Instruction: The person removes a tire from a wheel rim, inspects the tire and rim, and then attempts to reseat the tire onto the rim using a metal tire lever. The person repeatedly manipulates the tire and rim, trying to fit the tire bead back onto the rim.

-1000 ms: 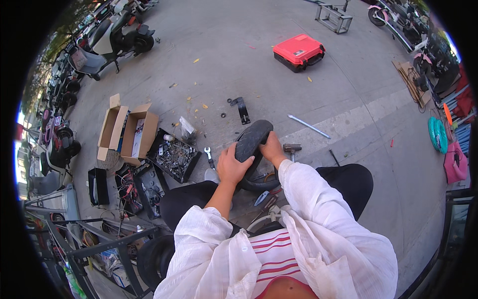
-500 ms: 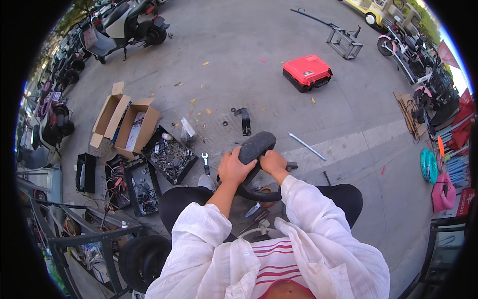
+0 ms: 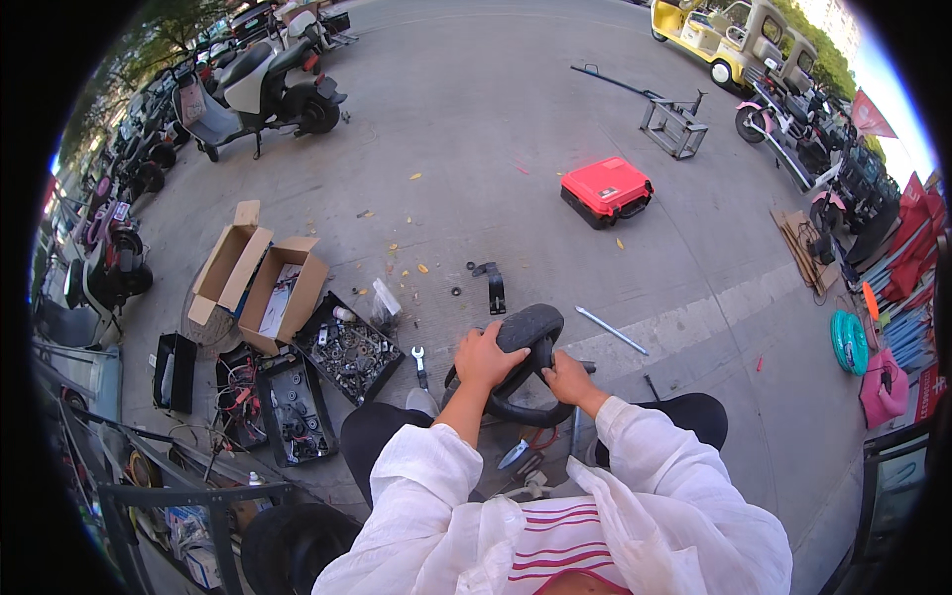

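Between my knees is a black rubber tyre [image 3: 535, 323], its tread facing up and its lower loop [image 3: 526, 413] curving toward me. My left hand [image 3: 486, 358] is closed over its left side, thumb across the tread. On the right side, my right hand [image 3: 571, 381] grips the tyre's inner edge, fingers partly hidden. A dark cylindrical end [image 3: 590, 367] juts out beside that hand; what it belongs to is hidden. Left of the tyre lies a wrench [image 3: 420, 365]. Below it, a tool with a blue-grey blade [image 3: 513, 454] rests on the ground.
Black trays of metal parts [image 3: 349, 349] and open cardboard boxes [image 3: 286, 297] stand at left. Ahead lie a black bracket [image 3: 494, 288], a metal rod [image 3: 612, 330] and a red case [image 3: 607, 188]. Parked scooters [image 3: 260, 94] line the left; a teal hose coil [image 3: 849, 343] is at right.
The whole scene has shifted lower as my view lifted. Both hands stay on the tyre; my right hand sits slightly lower along it, and more of the tyre's opening shows.
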Available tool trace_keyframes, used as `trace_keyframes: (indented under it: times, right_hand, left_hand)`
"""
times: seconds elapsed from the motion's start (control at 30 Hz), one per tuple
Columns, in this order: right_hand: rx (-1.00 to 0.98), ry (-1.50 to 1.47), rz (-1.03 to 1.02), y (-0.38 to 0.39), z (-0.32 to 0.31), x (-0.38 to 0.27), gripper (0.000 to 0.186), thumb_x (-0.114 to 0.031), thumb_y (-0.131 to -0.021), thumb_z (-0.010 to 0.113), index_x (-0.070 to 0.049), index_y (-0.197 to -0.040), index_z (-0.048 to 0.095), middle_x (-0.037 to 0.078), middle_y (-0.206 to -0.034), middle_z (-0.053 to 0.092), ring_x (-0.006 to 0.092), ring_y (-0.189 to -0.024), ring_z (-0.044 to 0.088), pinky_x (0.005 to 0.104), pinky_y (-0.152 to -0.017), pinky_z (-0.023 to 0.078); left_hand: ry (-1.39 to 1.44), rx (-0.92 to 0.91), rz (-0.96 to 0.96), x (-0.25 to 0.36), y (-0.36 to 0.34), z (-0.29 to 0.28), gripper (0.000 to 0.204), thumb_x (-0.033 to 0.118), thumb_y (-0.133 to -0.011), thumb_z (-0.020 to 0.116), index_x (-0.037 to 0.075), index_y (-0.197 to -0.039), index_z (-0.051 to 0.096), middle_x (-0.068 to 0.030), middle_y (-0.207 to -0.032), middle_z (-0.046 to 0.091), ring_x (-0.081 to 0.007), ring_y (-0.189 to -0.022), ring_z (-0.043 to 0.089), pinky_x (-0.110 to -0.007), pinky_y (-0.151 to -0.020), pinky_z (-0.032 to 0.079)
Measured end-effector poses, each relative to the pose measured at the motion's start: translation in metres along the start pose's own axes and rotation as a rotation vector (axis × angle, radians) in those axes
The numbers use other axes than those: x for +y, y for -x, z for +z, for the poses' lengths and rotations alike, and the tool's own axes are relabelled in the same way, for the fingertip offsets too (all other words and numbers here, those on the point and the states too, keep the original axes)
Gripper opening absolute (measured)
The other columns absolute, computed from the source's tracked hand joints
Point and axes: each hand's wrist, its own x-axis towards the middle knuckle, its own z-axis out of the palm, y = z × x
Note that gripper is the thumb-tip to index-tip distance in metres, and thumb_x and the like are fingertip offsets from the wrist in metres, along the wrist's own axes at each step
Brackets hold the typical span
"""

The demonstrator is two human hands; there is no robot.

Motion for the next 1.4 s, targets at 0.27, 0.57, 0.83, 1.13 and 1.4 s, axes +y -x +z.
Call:
trace_keyframes:
  times: [0.27,0.57,0.83,1.13,1.4]
  right_hand:
    - [-0.163,-0.383,-0.169,0.019,-0.177,-0.066,0.031,-0.026,-0.092,0.062,0.002,-0.105,0.066,0.02,-0.097,0.068,0.0314,-0.093,0.067,0.0375,-0.082,0.051]
    - [0.117,-0.42,-0.194,0.015,-0.183,-0.045,0.026,-0.021,-0.092,0.063,0.002,-0.101,0.066,0.018,-0.089,0.07,0.0301,-0.082,0.068,0.0371,-0.074,0.052]
    - [0.057,-0.335,-0.336,0.024,-0.183,-0.048,0.022,-0.02,-0.09,0.064,0.001,-0.094,0.066,0.019,-0.087,0.069,0.036,-0.082,0.066,0.0412,-0.072,0.051]
    - [0.036,-0.295,-0.328,0.034,-0.186,-0.044,0.022,-0.02,-0.089,0.065,0.001,-0.095,0.066,0.018,-0.086,0.069,0.0339,-0.079,0.066,0.0412,-0.071,0.051]
    - [-0.032,-0.211,-0.362,0.034,-0.174,-0.049,0.023,-0.021,-0.089,0.066,0.001,-0.093,0.066,0.018,-0.085,0.068,0.0349,-0.08,0.065,0.0423,-0.072,0.05]
  left_hand:
    - [-0.005,0.075,-0.18,-0.008,0.012,0.003,0.086,0.061,-0.069,0.075,0.016,-0.138,0.052,-0.0221,-0.126,0.057,-0.0396,-0.117,0.056,-0.048,-0.096,0.047]
    - [0.014,0.098,-0.196,0.007,0.039,0.012,0.085,0.059,-0.071,0.076,0.008,-0.135,0.052,-0.0252,-0.126,0.056,-0.0427,-0.117,0.054,-0.048,-0.097,0.046]
    - [0.042,0.137,-0.26,0.011,0.046,0.019,0.086,0.058,-0.071,0.076,0.003,-0.133,0.052,-0.0258,-0.127,0.055,-0.043,-0.118,0.054,-0.049,-0.098,0.046]
    - [0.062,0.203,-0.357,-0.001,0.05,0.028,0.085,0.059,-0.072,0.075,0.002,-0.132,0.05,-0.027,-0.125,0.056,-0.0433,-0.116,0.055,-0.05,-0.096,0.047]
    - [0.06,0.21,-0.348,-0.002,0.054,0.028,0.084,0.056,-0.073,0.076,0.003,-0.131,0.047,-0.0293,-0.123,0.055,-0.0464,-0.114,0.055,-0.053,-0.095,0.046]
